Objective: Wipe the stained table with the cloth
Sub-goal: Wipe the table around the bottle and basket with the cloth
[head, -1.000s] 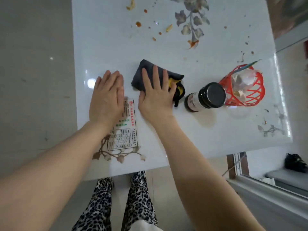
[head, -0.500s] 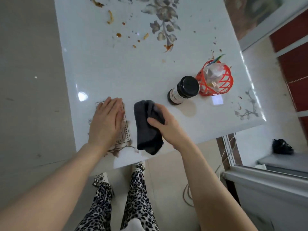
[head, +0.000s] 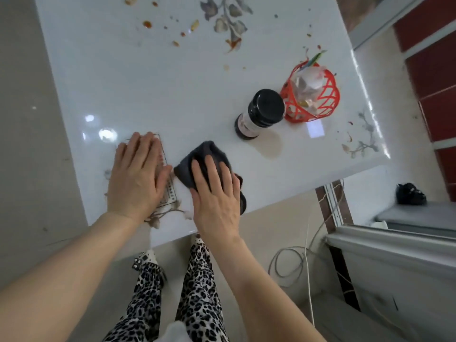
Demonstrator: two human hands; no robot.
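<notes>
right hand [head: 217,193] is pressing flat, fingers spread, on the dark cloth [head: 197,156] near the table [head: 148,95] edge; far-side stains [head: 148,23] are awaiting wiping.

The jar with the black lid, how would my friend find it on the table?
Start at the white table and look to its right side for the red wire basket. Just left of the basket stands the jar. It is the only thing with a round black lid and a pale label.

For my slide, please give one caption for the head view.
Right hand presses dark cloth on stained white table; left hand lies flat.
</notes>
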